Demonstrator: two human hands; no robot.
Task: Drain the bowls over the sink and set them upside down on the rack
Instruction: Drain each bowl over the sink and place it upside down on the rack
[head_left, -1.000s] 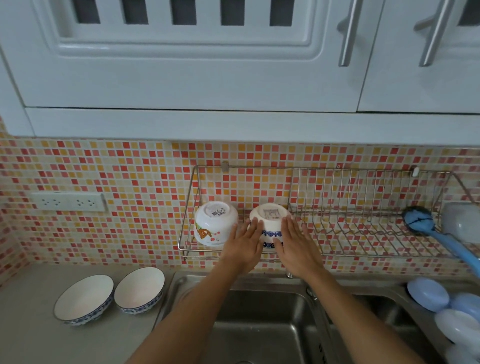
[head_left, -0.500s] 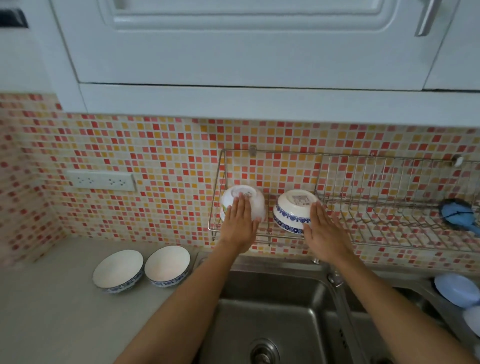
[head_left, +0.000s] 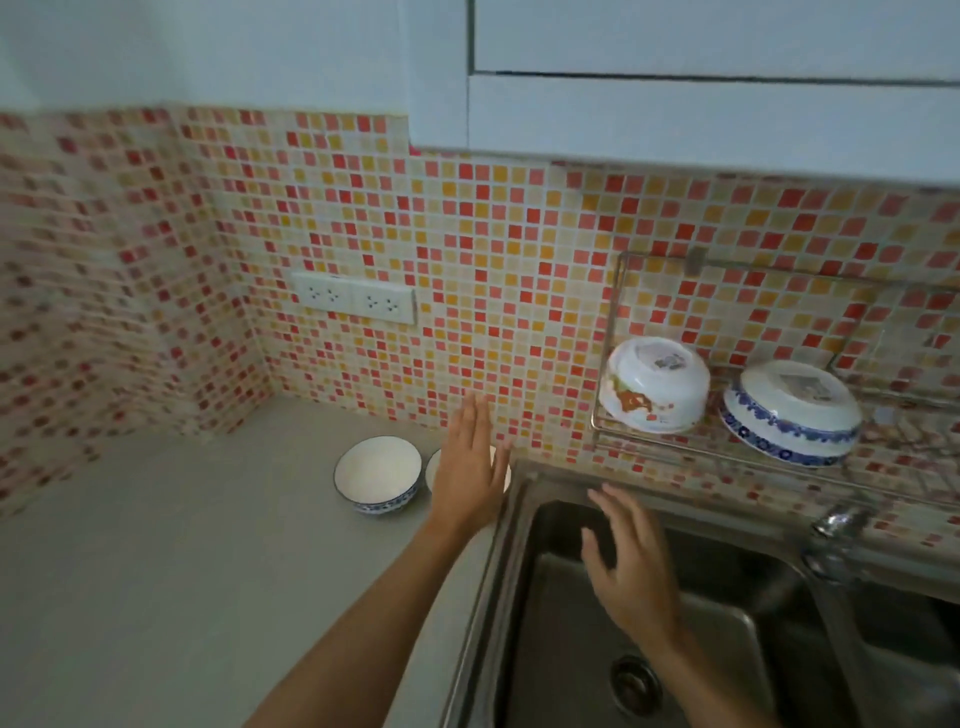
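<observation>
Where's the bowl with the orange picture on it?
In the head view, the orange-picture bowl sits upside down at the left end of the rack, right beside the blue-patterned bowl.

A white double socket (head_left: 354, 305) sits on the mosaic tiles (head_left: 467, 260) under a white cabinet (head_left: 701, 104).

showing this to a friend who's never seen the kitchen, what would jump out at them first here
First the red, orange and cream mosaic wall that fills the back of the view. Next, two bowls upside down on the wire rack at right: a white bowl with an orange print and a blue-patterned bowl beside it. Then the open hands: the left hand over two upright bowls on the counter, the right hand over the steel sink.
</observation>
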